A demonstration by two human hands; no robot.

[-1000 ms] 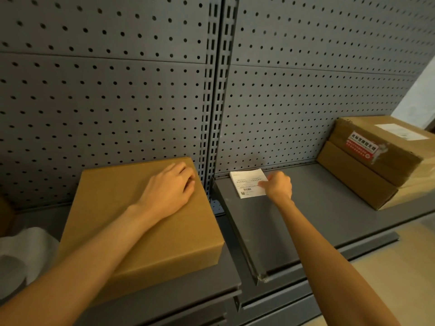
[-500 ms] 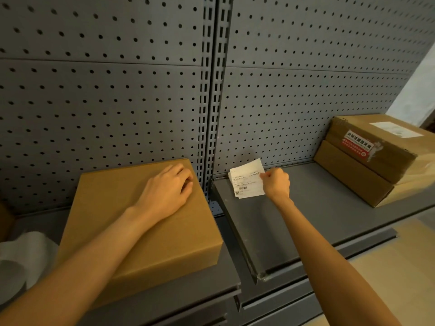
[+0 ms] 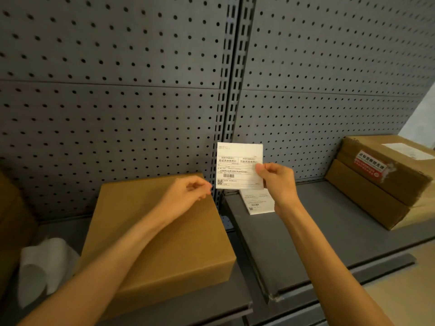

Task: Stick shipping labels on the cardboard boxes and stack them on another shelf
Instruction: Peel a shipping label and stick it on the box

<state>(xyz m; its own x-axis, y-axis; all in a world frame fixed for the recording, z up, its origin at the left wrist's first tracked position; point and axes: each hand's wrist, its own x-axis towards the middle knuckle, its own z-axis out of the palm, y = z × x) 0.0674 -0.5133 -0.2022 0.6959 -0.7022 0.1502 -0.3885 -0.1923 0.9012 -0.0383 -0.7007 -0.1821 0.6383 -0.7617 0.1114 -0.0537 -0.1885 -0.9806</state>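
Observation:
A plain cardboard box (image 3: 164,234) lies flat on the left shelf. My right hand (image 3: 279,184) pinches a white shipping label (image 3: 237,167) by its right edge and holds it upright in the air, printed side toward me. My left hand (image 3: 186,196) hovers just above the box's far right corner, fingers loosely curled, fingertips close to the label's lower left corner and holding nothing. A small pile of more labels (image 3: 259,203) lies on the right shelf under my right hand.
Two stacked cardboard boxes (image 3: 381,182), the top one labelled, sit at the right shelf's far end. White backing paper (image 3: 44,264) lies at the left beside the plain box. Grey pegboard (image 3: 141,102) closes the back. Another brown box edge (image 3: 9,220) shows at far left.
My right hand has lifted one label off the pile and raised it upright. My left hand has come off the box top and moved right toward the label.

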